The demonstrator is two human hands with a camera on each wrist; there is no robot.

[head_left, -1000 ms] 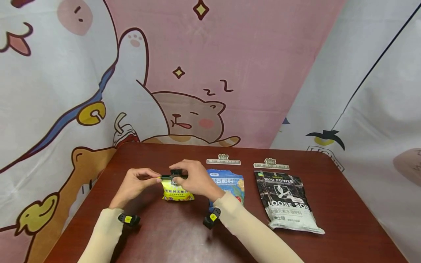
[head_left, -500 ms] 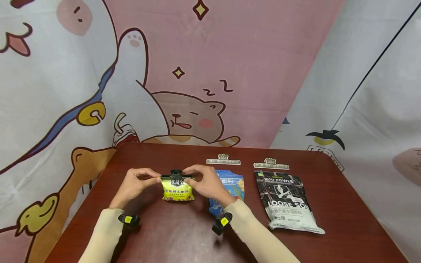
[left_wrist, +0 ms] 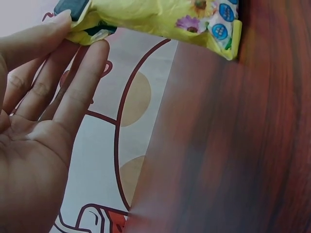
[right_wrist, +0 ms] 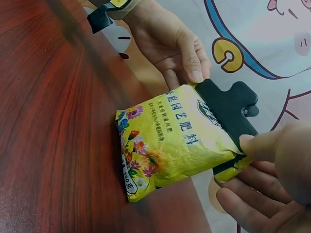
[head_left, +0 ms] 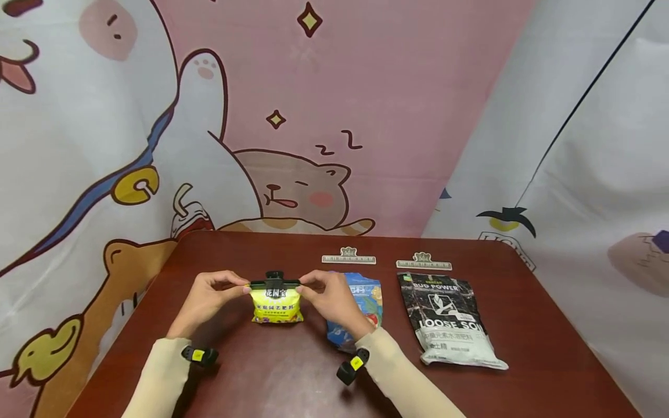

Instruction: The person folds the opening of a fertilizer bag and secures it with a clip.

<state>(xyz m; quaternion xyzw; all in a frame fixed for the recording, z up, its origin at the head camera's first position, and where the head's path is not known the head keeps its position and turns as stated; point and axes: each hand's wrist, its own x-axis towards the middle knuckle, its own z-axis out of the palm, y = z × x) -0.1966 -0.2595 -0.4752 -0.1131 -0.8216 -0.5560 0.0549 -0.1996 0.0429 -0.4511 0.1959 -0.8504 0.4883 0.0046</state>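
Note:
A small yellow fertilizer bag with flower prints stands on the table, its top edge held in a wide black clip. My left hand pinches the top left corner of the bag at the clip's end, between thumb and fingers. At the other end my right hand pinches the top right corner; in the right wrist view its thumb lies on the clip and its fingers are under the bag's edge. The left wrist view shows the bag's side and the left fingertips below the clip's end.
A blue bag lies partly behind my right hand. Right of it lies a larger black and white bag. Two flat ruler-patterned clips, a left one and a right one, lie near the table's back edge.
My right hand has moved from the middle of the clip out to its right end and uncovered the clip. The left hand keeps its pinch on the left corner. The head view has shifted slightly.

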